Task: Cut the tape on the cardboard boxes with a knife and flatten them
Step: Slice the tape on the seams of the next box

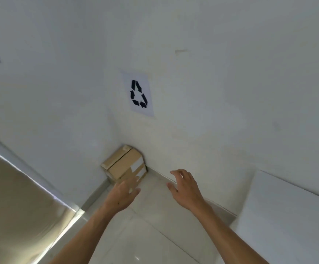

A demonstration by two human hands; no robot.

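Note:
A small brown cardboard box with white labels sits on the tiled floor, pushed into the corner where two white walls meet. My left hand reaches toward it, fingers spread and blurred, just in front of the box's near face; whether it touches I cannot tell. My right hand hovers to the right of the box with fingers spread, holding nothing. No knife is in view.
A paper sheet with a black recycling symbol hangs on the wall above the box. A white board leans against the right wall. A tan door or panel fills the lower left. Pale floor tiles lie below my arms.

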